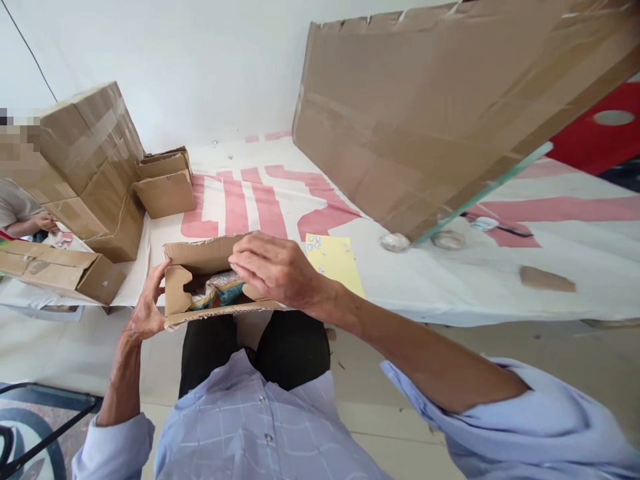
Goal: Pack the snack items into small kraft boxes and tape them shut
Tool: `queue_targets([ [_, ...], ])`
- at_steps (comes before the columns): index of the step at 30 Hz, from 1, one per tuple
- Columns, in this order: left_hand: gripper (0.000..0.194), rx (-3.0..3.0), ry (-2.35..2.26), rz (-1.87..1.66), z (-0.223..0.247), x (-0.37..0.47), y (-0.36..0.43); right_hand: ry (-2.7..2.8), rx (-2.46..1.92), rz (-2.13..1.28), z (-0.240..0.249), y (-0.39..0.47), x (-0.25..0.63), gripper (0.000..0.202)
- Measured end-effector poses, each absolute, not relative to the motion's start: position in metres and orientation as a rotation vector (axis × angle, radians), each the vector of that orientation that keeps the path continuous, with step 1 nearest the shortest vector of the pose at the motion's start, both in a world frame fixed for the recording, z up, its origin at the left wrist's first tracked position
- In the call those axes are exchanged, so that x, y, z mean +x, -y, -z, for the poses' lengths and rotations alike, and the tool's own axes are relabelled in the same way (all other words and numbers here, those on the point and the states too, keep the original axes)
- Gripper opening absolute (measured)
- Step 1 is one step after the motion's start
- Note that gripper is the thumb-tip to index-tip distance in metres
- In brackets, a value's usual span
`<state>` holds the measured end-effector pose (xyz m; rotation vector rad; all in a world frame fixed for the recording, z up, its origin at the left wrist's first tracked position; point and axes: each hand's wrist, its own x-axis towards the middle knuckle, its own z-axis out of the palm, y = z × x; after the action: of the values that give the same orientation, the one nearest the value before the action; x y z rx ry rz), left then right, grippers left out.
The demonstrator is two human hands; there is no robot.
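Observation:
A small cardboard box (176, 291) stands open-topped at the table's front edge, right before my body. Inside lies a crumpled patterned bundle (226, 293) in teal, white and yellow; its kind I cannot make out. My left hand (146, 308) grips the box's left end, with the thumb at the upper corner. Over the right part of the opening is my right hand (273, 267), its fingers bent and pressed together. Whatever those fingers hold, if anything, is hidden. A notched end flap (176, 288) is folded inward on the left.
A yellow sheet (335, 263) lies right of the box on the white and red tablecloth (240, 200). A large cardboard panel (430, 113) stands at the right. Taped boxes (95, 167) and a smaller carton (167, 193) are at left, near another person's hand (46, 221).

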<state>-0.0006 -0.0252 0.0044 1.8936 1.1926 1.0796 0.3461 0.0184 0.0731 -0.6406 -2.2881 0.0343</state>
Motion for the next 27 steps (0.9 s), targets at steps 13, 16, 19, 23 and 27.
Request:
queue_targets([
  [13,0.128,2.035,-1.146,-1.038,-0.01,0.017,0.03,3.095,-1.085,-0.159,-0.056,-0.03,0.3,0.015],
  [16,0.127,2.006,-1.15,-1.053,-0.004,0.015,0.027,3.094,-1.076,-0.112,-0.051,-0.031,0.296,0.026],
  [19,0.127,1.939,-1.161,-1.089,0.007,0.008,0.022,3.028,-1.104,-0.178,-0.064,-0.034,0.298,0.02],
  [23,0.133,1.825,-1.16,-1.152,0.014,0.0,0.011,2.786,-1.07,-0.299,-0.103,-0.04,0.313,0.015],
  [27,0.131,1.768,-1.237,-1.155,0.013,0.011,-0.007,2.528,-1.011,-0.489,-0.137,-0.047,0.333,0.01],
])
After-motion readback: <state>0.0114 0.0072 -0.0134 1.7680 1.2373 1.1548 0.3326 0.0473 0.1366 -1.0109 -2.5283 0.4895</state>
